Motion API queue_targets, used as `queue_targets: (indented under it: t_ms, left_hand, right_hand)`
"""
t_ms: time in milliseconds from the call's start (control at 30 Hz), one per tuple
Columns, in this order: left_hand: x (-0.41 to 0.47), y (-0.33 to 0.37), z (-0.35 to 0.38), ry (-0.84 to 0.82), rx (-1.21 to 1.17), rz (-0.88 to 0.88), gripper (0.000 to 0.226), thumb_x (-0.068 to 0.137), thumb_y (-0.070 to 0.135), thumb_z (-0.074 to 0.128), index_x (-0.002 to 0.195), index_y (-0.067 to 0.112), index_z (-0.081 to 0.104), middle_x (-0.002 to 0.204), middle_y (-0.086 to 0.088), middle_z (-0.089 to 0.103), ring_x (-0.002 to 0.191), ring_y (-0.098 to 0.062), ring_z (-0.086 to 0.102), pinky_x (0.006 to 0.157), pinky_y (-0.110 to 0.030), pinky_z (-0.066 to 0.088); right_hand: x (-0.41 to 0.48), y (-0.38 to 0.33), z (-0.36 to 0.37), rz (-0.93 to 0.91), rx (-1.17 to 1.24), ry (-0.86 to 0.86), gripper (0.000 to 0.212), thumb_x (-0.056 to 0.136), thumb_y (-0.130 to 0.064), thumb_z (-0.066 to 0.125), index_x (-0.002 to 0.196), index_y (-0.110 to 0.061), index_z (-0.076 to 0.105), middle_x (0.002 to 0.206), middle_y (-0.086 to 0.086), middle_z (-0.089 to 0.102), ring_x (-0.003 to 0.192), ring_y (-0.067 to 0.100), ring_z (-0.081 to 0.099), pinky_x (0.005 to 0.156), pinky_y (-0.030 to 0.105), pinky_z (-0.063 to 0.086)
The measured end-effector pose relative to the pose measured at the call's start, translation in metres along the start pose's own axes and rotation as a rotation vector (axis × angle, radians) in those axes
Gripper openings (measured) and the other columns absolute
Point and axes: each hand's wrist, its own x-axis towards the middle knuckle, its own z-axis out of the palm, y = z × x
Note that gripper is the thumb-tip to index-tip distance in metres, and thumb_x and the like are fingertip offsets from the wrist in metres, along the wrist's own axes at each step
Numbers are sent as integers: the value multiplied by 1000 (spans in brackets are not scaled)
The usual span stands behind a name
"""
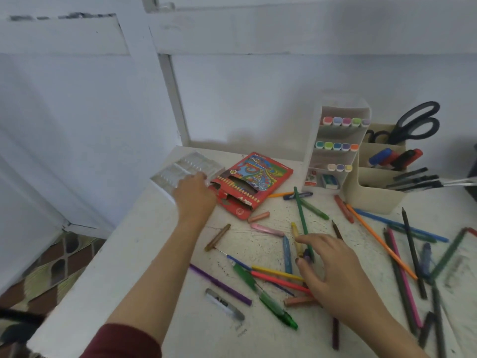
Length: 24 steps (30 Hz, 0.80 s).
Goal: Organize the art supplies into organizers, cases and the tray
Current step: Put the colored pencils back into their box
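My left hand (194, 195) reaches to the back left of the table and grips the near edge of a clear plastic tray (185, 165). A red pencil box (254, 184) lies open just right of it. My right hand (333, 270) hovers over the scattered crayons, its fingers loosely spread above a blue crayon (287, 254) and a yellow crayon (295, 232); whether it touches them I cannot tell. A long green pencil (302, 215) runs under its fingertips. Pink crayons (265, 229), a brown crayon (218, 237) and several pens and pencils lie around.
A white marker organizer (335, 151) with rows of markers stands at the back. Right of it a beige caddy (371, 192) holds black scissors (415, 122), markers and pens. More coloured pencils (402, 254) cover the table's right side. The table's left edge drops to the floor.
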Motion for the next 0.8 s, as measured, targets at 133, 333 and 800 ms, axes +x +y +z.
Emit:
queue_targets:
  t_ms: [133, 333, 800]
  left_hand:
    - [10, -29, -7, -97, 251, -112, 27, 83, 9, 51, 108, 13, 61, 105, -10, 59, 104, -30, 54, 80, -33, 30]
    - [8, -31, -28, 182, 38, -22, 19, 87, 4, 52, 102, 5, 64, 98, -16, 59, 89, -35, 55, 73, -36, 34]
    - [-140, 78, -34, -101, -375, 867, 9, 75, 9, 66, 80, 17, 65, 79, 7, 59, 75, -11, 52, 65, -26, 43]
  right_hand:
    - [-4, 0, 3, 10, 19, -8, 38, 83, -39, 49, 119, -30, 58, 109, -22, 50, 107, 4, 47, 93, 25, 36]
    - [-9, 4, -2, 17, 76, 57, 31, 86, -32, 54, 116, -29, 59, 106, -21, 52, 102, 0, 46, 90, 22, 34]
    - [-30, 26, -90, 602, 1046, 349, 35, 99, -42, 31, 116, -24, 56, 96, -1, 70, 84, 22, 68, 71, 36, 55]
